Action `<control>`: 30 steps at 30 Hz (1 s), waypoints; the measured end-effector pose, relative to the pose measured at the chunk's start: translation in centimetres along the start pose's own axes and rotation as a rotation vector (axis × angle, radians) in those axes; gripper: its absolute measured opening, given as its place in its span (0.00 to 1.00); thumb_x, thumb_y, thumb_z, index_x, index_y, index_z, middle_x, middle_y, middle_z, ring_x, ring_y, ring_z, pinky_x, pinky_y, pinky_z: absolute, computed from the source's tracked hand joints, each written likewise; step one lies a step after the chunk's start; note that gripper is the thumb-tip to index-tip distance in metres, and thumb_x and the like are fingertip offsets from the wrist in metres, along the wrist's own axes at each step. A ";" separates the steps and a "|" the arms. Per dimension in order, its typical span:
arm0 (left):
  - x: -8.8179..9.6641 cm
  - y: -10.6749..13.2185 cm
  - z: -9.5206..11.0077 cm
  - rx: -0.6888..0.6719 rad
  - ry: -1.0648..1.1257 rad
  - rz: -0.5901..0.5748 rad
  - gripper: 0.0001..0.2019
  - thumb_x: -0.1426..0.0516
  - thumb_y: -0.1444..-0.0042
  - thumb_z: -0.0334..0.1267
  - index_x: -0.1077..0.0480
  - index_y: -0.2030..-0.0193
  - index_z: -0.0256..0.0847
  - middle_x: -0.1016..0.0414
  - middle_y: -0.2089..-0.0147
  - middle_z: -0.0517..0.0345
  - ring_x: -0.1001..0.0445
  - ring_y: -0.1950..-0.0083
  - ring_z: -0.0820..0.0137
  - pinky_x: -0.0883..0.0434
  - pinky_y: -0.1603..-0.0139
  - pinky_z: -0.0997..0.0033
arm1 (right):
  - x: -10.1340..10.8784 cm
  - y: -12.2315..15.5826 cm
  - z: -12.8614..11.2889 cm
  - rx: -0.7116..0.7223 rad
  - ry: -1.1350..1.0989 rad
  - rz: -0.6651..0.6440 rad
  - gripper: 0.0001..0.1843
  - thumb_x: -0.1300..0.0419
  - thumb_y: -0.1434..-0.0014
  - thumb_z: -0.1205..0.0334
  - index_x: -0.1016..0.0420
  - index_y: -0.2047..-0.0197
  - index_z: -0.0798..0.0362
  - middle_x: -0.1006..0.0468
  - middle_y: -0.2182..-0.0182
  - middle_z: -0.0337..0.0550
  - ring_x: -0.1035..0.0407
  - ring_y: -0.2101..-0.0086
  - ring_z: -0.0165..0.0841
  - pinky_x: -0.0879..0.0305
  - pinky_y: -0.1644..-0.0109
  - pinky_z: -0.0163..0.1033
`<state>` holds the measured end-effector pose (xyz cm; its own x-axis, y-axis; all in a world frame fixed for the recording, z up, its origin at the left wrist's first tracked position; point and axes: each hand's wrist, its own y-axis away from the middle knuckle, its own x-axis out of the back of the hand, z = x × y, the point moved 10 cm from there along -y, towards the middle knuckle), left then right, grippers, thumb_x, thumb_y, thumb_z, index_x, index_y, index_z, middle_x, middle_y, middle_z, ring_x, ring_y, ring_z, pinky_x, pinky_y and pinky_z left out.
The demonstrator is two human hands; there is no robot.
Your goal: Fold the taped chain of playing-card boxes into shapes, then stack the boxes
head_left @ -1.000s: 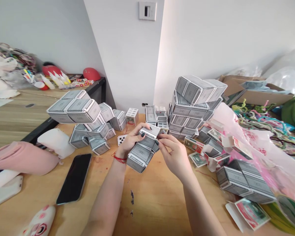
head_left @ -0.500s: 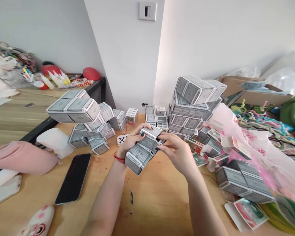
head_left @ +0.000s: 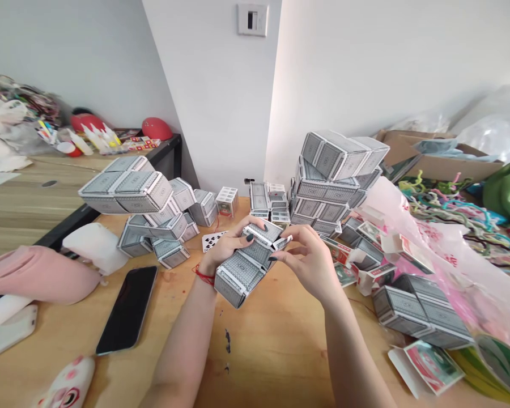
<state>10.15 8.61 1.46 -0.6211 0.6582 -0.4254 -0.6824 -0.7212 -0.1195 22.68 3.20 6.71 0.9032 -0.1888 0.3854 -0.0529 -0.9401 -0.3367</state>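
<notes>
A block of folded playing cards (head_left: 243, 271), grey-patterned on its faces, is held tilted above the table. My left hand (head_left: 229, 246) wraps its far left side, the thumb lying on top. At the block's far right end my right hand (head_left: 308, 258) pinches a card flap that stands partly out, thumb and forefinger on its edge. A loose playing card (head_left: 211, 242) lies face up behind my left wrist. Larger stacks of similar card blocks stand at the left (head_left: 142, 192) and at the right (head_left: 327, 184).
A black phone (head_left: 127, 309) and a pink pouch (head_left: 38, 275) lie on the left. Torn card boxes (head_left: 376, 277), another card block (head_left: 420, 311), pink plastic (head_left: 459, 283) and a tape roll (head_left: 488, 368) crowd the right. A wall rises behind the table.
The flap at the block's right end is now pulled further outward by my right hand. My left hand keeps its hold, and the block has shifted slightly toward me.
</notes>
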 end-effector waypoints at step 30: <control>-1.0 -0.8 1.5 -0.064 -0.523 0.079 0.17 0.37 0.49 0.42 0.37 0.56 0.45 0.36 0.56 0.59 0.36 0.64 0.73 0.38 0.65 0.76 | -0.1 -0.6 3.2 -0.217 -0.274 -0.017 0.22 0.31 0.53 0.55 0.22 0.54 0.52 0.20 0.54 0.46 0.26 0.52 0.44 0.27 0.51 0.47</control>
<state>10.81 8.85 3.32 -0.7900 0.6094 0.0670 -0.6111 -0.7739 -0.1665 24.00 4.66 4.07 0.9840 -0.1171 0.1343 -0.0996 -0.9865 -0.1300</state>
